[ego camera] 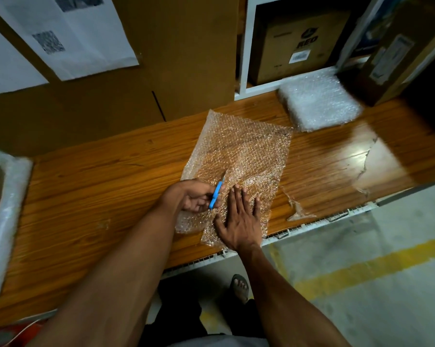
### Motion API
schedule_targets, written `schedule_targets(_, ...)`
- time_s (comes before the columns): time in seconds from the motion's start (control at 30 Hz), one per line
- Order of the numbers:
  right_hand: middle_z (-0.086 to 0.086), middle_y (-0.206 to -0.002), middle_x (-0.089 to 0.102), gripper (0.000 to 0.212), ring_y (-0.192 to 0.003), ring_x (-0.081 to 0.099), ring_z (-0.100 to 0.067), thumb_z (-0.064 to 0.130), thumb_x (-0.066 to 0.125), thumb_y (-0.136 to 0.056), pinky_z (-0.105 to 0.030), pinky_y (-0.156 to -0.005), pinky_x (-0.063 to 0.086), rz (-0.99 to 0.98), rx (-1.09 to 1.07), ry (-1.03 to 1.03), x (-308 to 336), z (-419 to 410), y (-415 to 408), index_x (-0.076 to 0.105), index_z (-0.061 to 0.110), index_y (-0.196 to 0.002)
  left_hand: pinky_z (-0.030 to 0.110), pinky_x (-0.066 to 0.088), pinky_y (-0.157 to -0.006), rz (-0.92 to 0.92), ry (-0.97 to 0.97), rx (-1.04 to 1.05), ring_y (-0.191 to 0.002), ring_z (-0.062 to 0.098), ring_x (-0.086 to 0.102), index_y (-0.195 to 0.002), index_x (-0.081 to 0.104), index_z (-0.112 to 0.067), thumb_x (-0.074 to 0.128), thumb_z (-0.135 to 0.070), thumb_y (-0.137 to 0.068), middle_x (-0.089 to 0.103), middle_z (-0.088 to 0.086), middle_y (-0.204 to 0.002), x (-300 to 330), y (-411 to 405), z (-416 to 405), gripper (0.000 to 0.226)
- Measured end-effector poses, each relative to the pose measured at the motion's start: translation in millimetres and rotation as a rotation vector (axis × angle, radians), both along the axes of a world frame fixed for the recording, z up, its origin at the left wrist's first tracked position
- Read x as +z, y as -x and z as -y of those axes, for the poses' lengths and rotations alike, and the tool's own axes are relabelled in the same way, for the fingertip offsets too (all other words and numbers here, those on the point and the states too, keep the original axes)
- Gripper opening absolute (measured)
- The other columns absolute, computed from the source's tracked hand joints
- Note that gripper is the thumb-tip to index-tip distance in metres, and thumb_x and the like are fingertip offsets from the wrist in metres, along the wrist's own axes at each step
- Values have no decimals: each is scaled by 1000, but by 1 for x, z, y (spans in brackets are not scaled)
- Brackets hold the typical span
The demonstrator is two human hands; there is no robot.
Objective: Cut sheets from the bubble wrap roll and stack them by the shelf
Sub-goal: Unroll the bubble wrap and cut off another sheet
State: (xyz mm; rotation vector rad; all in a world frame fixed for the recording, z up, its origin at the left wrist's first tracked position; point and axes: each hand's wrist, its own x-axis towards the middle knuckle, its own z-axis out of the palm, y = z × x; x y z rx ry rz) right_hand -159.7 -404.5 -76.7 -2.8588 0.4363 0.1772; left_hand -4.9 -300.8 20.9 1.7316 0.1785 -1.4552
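Lying lengthwise away from the person, bubble wrap sheet (241, 156) under right hand (239, 219).

Wood-grain bench (91, 196) w/ white front edge. Cardboard box (299, 41) at rear. Printed sheets (68, 33) on brown wall. Yellow floor stripe (361, 266).

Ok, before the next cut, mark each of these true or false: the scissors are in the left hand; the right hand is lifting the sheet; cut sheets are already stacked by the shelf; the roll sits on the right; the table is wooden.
1. The blue-handled scissors are in the left hand. True.
2. The right hand lifts the clear bubble wrap sheet. False: it presses flat on it.
3. A stack of cut bubble wrap sheets lies by the white shelf. True.
4. The bubble wrap roll sits on the right. False: it is at the left edge.
5. The brown table is wooden. True.
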Motion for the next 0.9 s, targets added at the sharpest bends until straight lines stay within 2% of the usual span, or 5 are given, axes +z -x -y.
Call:
schedule_targets(0.4, -8, -175, -10, 88, -161, -12, -27, 70, 10, -101, -58, -128, -6, -3, -44, -11, -1, 0, 0, -1, 13, -167, 11, 38, -39, 131, 23, 63, -48, 4, 58, -97, 72, 1, 71, -12, -96, 70, 12, -77, -16, -3, 4, 12)
schedule_targets(0.53, -8, -169, 28, 67, -158, 20, -31, 60, 24, -105, -55, -128, 14, 122, -143, -52, 10, 3, -6, 34, 19, -158, 11, 39, -40, 104, 15, 53, -48, 5, 56, -96, 73, 0, 73, -11, -95, 72, 14, -77, -19, -7, 0, 11)
schedule_targets(0.6, -10, -164, 36, 57, -154, 29, -31, 51, 27, -107, -53, -126, 20, 180, -169, -31, 19, 12, -19, 39, 19, -153, 10, 39, -38, 95, 23, 34, -44, 3, 53, -96, 73, -1, 75, -14, -93, 72, 15, -82, -18, -10, 0, 14)
schedule_targets(0.8, -6, -173, -16, 70, -160, -18, -27, 60, 9, -107, -58, -128, -9, 13, -93, 14, 20, 56, -65, -4, 26, -167, 13, 44, -40, 94, 49, 32, -45, 3, 61, -116, 68, 6, 72, -21, -96, 73, 16, -94, -8, -12, 5, 33)
schedule_targets(0.9, -6, -173, -21, 77, -158, -22, -27, 66, 5, -103, -62, -126, -9, -30, -73, 21, 5, 64, -66, -10, 24, -167, 18, 51, -48, 25, 30, 9, -70, 9, 72, -115, 67, -3, 67, -28, -100, 75, 11, -101, -5, -13, 9, 29)
